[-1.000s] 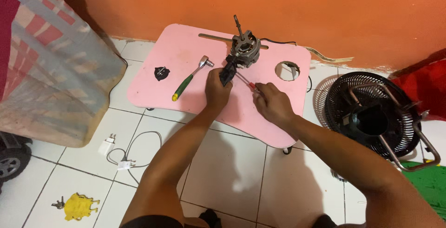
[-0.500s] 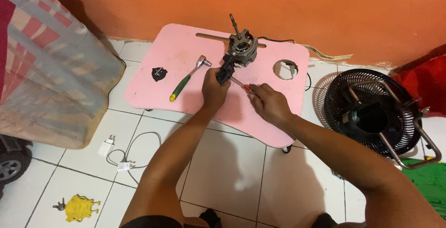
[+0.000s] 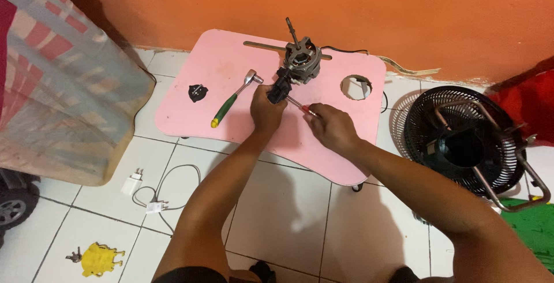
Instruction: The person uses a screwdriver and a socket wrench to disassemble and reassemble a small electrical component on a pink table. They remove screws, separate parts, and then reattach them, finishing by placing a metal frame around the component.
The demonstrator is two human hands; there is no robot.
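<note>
**Fan motor worked on over a pink surface**

The grey metal fan motor (image 3: 301,62) stands near the far edge of the pink rounded surface (image 3: 231,64). The left hand (image 3: 268,109) is clenched around a black part (image 3: 280,85) at the motor's base. The right hand (image 3: 333,127) pinches a red-handled screwdriver (image 3: 302,107), tip toward that part. A green-handled ratchet wrench (image 3: 235,98) lies just left.
</note>
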